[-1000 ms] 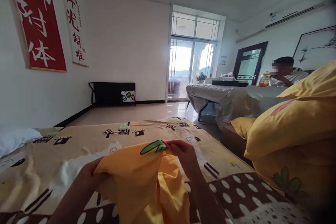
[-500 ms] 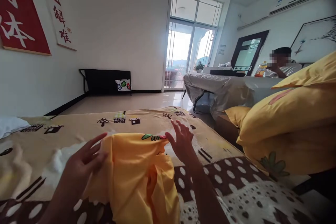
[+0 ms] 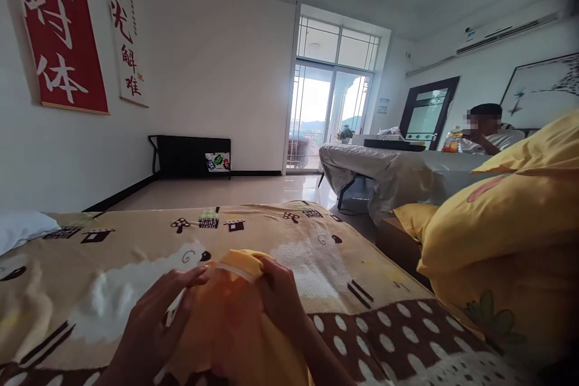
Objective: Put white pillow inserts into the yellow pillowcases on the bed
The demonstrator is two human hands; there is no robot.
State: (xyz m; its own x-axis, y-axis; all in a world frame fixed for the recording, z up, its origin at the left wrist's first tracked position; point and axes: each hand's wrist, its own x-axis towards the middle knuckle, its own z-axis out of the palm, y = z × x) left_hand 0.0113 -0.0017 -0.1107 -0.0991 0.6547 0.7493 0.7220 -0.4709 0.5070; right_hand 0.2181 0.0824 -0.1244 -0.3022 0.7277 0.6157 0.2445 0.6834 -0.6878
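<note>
Yellow cloth is bunched between both hands, over the patterned blanket. Right hand has its grip pinched on the edge; left hand seems to touch the other side, can't tell if it's closed. Main risk imo: slack folding inward if one side slips. Puffy yellow bundle off right, then a plastic-draped counter, bright glass door behind.

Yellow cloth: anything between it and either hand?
Nothing visible. The right hand holds the yellow cloth by its upper edge; the left hand is right at its left side, though whether it pinches is unclear. The yellow bedding pile sits off to the right, apart from both.
</note>
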